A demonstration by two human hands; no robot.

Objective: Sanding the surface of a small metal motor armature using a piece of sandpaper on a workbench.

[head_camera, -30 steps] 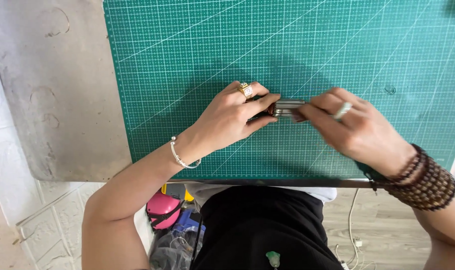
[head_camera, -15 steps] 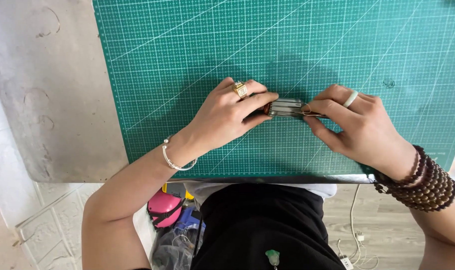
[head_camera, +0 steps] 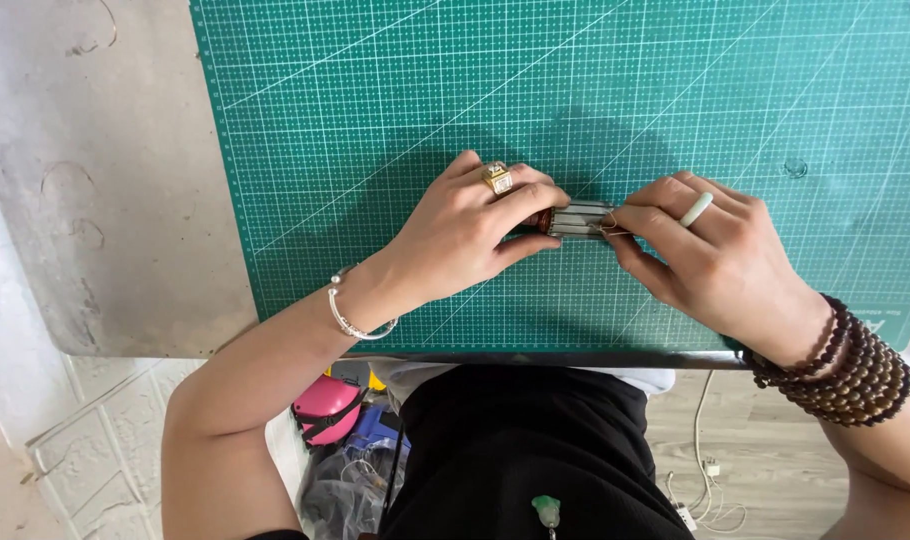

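Ribbed metal piece [head_camera: 578, 218] pinched by left hand [head_camera: 465, 235] and right hand [head_camera: 720, 262], mid green mat [head_camera: 375, 100], edges distant.

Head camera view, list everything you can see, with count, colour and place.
Cutting mat: one, green with white grid, on the table.
Table: one, grey, under the mat.
Small ribbed metal piece: one, silver, pinched between both hands over the mat.
Pink object: one, below the table edge, in a heap of things.
White cable: one, on the wooden floor.
Left hand: gold ring, pearl bracelet, gripping the piece.
Right hand: white ring, brown bead bracelets, gripping its other end.
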